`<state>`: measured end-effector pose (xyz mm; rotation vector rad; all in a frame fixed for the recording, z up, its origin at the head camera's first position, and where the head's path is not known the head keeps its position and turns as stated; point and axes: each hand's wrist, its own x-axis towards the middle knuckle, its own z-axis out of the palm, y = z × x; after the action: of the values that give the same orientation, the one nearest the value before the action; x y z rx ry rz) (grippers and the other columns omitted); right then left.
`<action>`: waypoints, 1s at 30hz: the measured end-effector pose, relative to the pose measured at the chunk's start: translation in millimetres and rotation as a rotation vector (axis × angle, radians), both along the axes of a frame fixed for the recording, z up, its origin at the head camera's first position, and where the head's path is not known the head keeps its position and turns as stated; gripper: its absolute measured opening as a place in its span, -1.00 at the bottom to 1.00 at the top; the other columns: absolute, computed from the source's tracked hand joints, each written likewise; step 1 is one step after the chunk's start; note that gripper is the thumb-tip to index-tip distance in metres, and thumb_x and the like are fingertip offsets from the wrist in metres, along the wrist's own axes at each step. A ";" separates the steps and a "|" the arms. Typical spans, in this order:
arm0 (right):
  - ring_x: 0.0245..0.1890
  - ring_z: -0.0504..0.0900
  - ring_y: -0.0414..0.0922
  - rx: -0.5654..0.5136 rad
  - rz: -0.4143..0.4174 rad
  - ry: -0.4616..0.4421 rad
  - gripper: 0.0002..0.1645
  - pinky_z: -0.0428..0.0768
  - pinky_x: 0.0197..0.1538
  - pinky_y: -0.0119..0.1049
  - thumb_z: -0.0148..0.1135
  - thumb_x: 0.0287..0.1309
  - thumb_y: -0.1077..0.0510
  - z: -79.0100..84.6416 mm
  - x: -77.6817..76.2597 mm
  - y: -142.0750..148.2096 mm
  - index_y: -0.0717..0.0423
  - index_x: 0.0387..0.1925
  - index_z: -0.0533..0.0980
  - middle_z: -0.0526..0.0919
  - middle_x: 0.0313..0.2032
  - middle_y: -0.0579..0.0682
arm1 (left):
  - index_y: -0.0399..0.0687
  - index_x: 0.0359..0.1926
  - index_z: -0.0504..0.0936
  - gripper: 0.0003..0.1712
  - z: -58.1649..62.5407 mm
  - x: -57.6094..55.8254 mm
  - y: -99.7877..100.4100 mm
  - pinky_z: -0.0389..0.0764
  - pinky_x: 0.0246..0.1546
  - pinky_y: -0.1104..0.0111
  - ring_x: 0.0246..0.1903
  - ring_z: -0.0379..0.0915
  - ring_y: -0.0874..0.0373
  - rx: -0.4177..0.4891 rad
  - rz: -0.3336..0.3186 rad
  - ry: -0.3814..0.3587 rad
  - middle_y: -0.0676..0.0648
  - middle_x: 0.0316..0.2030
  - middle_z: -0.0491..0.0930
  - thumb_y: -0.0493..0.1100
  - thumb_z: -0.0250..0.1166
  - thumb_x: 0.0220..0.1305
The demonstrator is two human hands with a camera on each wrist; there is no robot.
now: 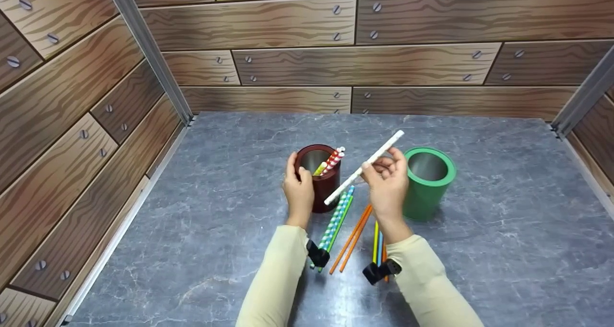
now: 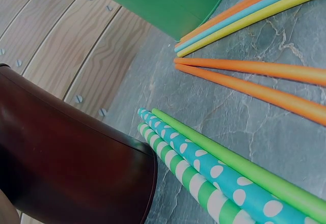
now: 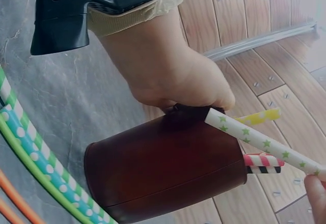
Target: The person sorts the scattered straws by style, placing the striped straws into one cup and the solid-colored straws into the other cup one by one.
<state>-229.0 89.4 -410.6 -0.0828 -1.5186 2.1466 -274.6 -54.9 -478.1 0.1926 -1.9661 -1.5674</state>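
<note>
My left hand grips the rim and side of a dark red cup. Inside that cup lean red-and-white striped straws, a yellow dotted straw and a black-and-white striped straw. Between thumb and fingers, my right hand pinches a white straw with green stars, slanted in the air just right of the cup. A green cup stands right beside the right hand, and nothing shows inside the part of it in view.
In front of the dark red cup lie a green striped straw, a blue dotted straw and a plain green straw. Orange straws are to their right, then a yellow straw and a blue straw. Wood-patterned walls surround the table.
</note>
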 end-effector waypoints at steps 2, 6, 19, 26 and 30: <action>-0.34 0.47 -0.17 0.013 -0.020 0.034 -0.34 0.61 -0.28 -0.38 0.14 -0.07 0.57 2.1 0.7 -0.3 0.30 0.12 0.23 0.44 -0.31 0.03 | -0.12 0.21 0.42 -0.49 0.3 0.1 -0.1 0.41 0.08 0.20 0.11 0.40 0.06 0.001 0.003 0.000 -0.15 0.10 0.51 -0.27 0.00 0.20; -0.34 0.48 -0.16 0.022 -0.061 0.102 -0.36 0.60 -0.30 -0.40 0.15 -0.09 0.57 5.4 1.7 -1.5 0.32 0.09 0.22 0.43 -0.32 0.03 | -0.14 0.21 0.43 -0.49 0.6 0.0 0.2 0.41 0.08 0.20 0.11 0.40 0.05 0.004 0.004 0.005 -0.15 0.10 0.51 -0.28 0.01 0.20; -0.30 0.46 -0.18 -0.030 -0.137 0.331 -0.39 0.55 -0.26 -0.46 0.14 -0.09 0.59 6.9 0.1 -9.2 0.29 0.02 0.19 0.38 -0.30 -0.03 | -0.14 0.21 0.43 -0.49 0.7 0.2 0.6 0.41 0.07 0.18 0.11 0.40 0.03 -0.006 0.012 0.015 -0.16 0.10 0.51 -0.29 0.01 0.20; -0.26 0.46 -0.19 -0.016 -0.163 0.415 -0.39 0.51 -0.20 -0.47 0.13 -0.11 0.60 3.7 -2.0 -13.4 0.28 0.00 0.16 0.33 -0.26 -0.02 | -0.15 0.21 0.42 -0.49 1.0 0.3 0.3 0.41 0.08 0.18 0.11 0.40 0.03 0.004 0.003 0.016 -0.16 0.10 0.51 -0.29 0.00 0.20; -0.26 0.47 -0.20 0.023 -0.155 0.408 -0.41 0.51 -0.21 -0.48 0.13 -0.08 0.58 -0.7 -2.8 -16.3 0.29 -0.01 0.14 0.34 -0.25 -0.03 | -0.15 0.21 0.42 -0.49 1.0 0.7 0.9 0.39 0.10 0.18 0.12 0.38 0.02 0.009 -0.003 0.010 -0.16 0.11 0.50 -0.29 0.01 0.21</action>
<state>-231.8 73.0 -411.3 0.2254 -1.2545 1.8817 -273.9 -54.0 -477.2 0.1850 -1.9530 -1.5761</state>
